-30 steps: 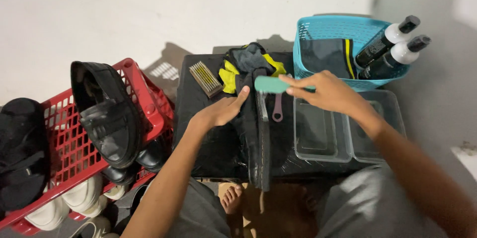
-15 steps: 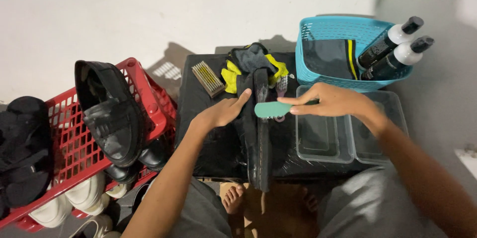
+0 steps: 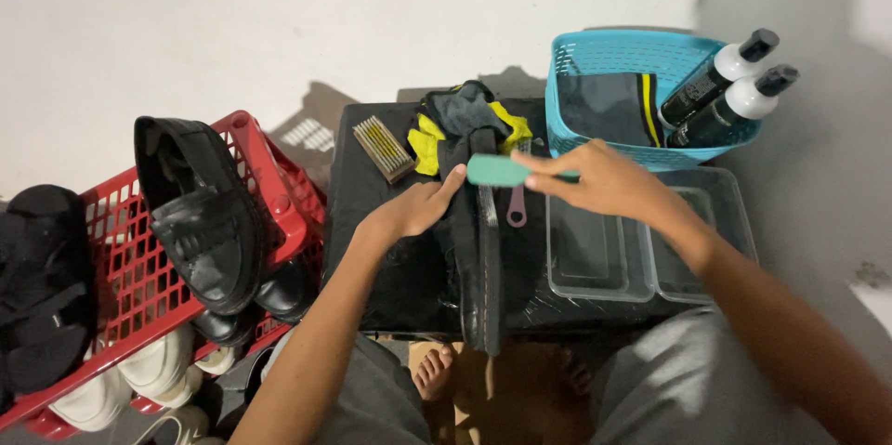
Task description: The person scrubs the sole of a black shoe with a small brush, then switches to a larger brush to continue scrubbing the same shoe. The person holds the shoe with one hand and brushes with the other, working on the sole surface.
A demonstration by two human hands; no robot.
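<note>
Sat on a low black table, flanked on the left by a red crate loaded with a black loafer and other dark and white shoes. Beyond the table's far right corner, a turquoise basket with two black-and-white bottles leaning out and a dark cloth with a yellow stripe tucked inside. In front of the basket, two clear plastic tubs side by side. Down the table's middle, stood on edge, a black shoe — toe end overhanging the near edge. Left hand laid against the shoe's side, fingers extended flat, steadying rather than clenching. Right hand closed around a teal brush, thumb and fingers pinching its handle, brush head held at the far end of the shoe's upturned edge. Behind the shoe, a bunched yellow and grey rag; left of that, a small wooden brush. Just beside the shoe, a pink-handled tool lying flat.
</note>
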